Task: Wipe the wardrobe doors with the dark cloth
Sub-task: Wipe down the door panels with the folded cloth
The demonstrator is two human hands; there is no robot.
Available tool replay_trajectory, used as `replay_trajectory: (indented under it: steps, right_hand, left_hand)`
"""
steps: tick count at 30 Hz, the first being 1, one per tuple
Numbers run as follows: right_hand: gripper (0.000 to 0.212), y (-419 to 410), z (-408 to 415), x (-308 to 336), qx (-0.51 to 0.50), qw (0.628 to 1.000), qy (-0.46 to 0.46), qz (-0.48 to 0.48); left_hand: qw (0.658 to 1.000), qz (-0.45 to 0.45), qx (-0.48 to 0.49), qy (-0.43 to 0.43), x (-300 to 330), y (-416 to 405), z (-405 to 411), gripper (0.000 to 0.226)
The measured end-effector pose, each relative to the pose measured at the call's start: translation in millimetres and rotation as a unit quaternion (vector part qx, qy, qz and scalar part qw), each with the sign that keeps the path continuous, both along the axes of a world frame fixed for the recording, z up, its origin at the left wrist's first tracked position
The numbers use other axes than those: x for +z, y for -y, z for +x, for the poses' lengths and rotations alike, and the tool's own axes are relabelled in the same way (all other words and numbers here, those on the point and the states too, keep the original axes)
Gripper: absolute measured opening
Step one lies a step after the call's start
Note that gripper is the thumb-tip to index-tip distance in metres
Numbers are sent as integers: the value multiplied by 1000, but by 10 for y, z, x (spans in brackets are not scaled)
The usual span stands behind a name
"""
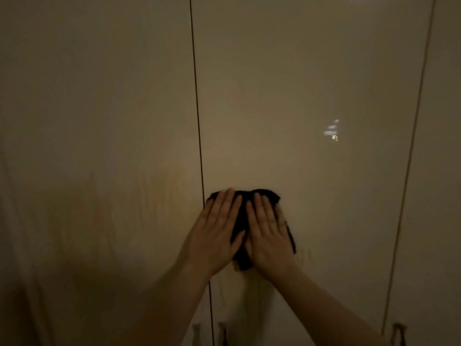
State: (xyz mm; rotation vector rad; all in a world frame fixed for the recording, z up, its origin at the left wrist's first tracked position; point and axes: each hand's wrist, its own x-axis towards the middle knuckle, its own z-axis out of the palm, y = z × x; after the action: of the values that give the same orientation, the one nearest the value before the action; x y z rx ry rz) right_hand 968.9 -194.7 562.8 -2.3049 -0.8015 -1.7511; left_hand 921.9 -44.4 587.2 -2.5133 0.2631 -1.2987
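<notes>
— Where does the head view look from?
— Close up, facing the wardrobe doors (311, 96) squarely (slightly downward), door handles (398, 333) at its bottom edge.
— Another view?
— Just this one.

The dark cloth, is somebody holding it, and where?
Both flat hands, left hand and right hand, press the dark cloth against the wardrobe door, covering its middle; no curled grip.

I see dim, warm light over glossy beige panels (311, 83) that fill my whole view, split by a thin dark vertical seam (197, 108) and a fainter one (414, 126) to the right. A small bright reflection (333, 132) glints on the gloss; metal handles (399, 333) sit low down
</notes>
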Motion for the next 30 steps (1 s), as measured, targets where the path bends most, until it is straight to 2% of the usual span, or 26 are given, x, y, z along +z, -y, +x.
replay_trajectory:
  steps: [8,13,16,23,26,30]
  right_hand:
    - [62,-479,-198,2,11,997,-43,-69]
    - [61,-472,-175,34,19,996,-34,-80]
    - [62,-410,-121,330,24,997,-2,-75]
    - [55,-194,50,1608,16,995,81,-63]
    - [55,-145,82,1722,8,993,91,-81]
    - [54,-135,76,1528,12,992,102,-79]
  left_hand:
    - [999,-24,15,18,-144,-552,-163,72]
    - [999,-44,3,13,-133,-537,-154,74]
    - [998,-63,4,28,92,-440,-100,72]
    - [992,-72,-11,99,1300,-211,61,74]
    - [991,-81,-11,106,1376,-178,57,73]
    - [990,-88,-9,110,1152,-159,57,72]
